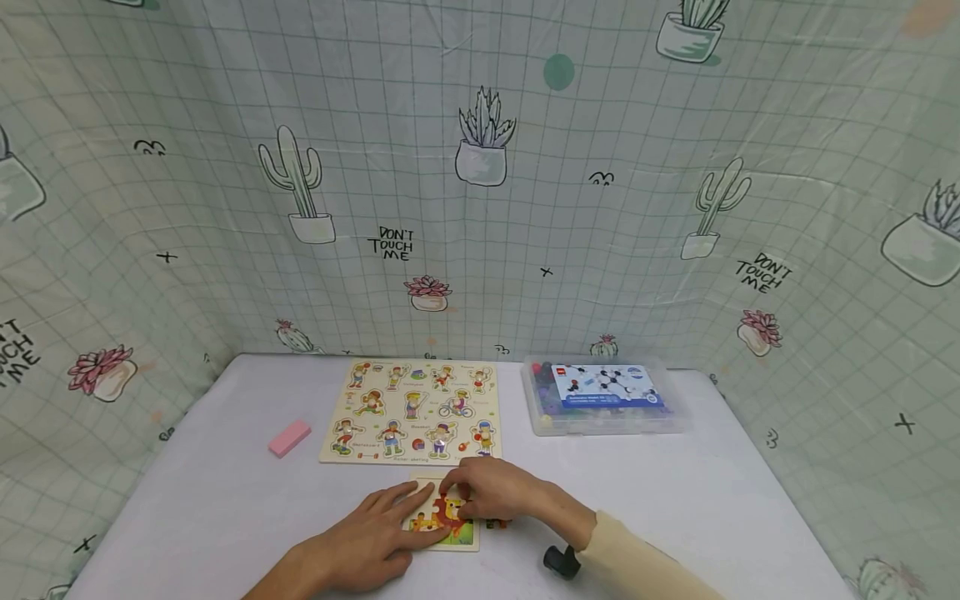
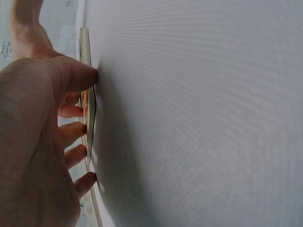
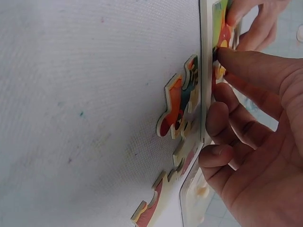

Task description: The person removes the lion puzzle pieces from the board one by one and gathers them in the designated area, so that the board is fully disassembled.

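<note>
A small jigsaw puzzle board (image 1: 467, 546) with a lion picture lies near the front of the table. My left hand (image 1: 367, 533) rests on its left side with fingers extended; in the left wrist view the thumb (image 2: 78, 75) lies along the near edge. From the right, my right hand (image 1: 498, 490) pinches a red and yellow puzzle piece (image 1: 452, 507) between thumb and index finger, low over the picture. The piece is partly hidden by the fingers. Beside the board, under the right hand, lie loose puzzle pieces (image 3: 176, 104), orange and dark green, and a reddish one (image 3: 154, 201).
Behind the small board lies a larger wooden puzzle board (image 1: 412, 408) with sports figures. A pink block (image 1: 289, 438) sits to its left. A clear plastic case (image 1: 607, 400) with a molecule label stands back right. A black object (image 1: 561, 562) is beside the right sleeve.
</note>
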The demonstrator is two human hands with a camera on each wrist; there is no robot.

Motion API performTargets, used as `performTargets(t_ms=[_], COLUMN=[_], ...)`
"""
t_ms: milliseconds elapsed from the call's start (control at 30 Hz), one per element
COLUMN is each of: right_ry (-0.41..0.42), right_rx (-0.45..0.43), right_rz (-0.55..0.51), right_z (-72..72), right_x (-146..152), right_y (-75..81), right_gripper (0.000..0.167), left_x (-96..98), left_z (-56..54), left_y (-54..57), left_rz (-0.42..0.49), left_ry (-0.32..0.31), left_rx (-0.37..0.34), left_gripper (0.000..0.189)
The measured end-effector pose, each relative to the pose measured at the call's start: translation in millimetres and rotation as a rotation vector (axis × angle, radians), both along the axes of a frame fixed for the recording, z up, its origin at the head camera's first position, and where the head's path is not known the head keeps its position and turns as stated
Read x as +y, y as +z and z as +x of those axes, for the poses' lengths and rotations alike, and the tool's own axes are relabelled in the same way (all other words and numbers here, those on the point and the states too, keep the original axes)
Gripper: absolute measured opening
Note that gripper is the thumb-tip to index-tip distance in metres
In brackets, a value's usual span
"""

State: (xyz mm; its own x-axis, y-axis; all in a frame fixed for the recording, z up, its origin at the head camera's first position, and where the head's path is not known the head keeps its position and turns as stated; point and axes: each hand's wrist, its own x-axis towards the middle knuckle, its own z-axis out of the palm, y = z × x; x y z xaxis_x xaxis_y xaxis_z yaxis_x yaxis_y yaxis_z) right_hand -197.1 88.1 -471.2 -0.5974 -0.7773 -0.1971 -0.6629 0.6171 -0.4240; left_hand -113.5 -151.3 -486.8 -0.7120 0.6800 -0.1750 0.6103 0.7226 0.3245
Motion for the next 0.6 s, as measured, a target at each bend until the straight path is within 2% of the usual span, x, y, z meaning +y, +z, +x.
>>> performTargets(t_ms=[600], right_ry=[-0.004], right_rx=[-0.025], right_rz=[-0.006], right_z=[-0.3], right_x=[-1.6], right_y=[1.9], right_gripper=[0.029], left_x=[0.9], left_z=[0.9], left_y=[4.4], left_rz=[0.015], left_ry=[0.007], left_rx=[-0.009], left_gripper=[0.056])
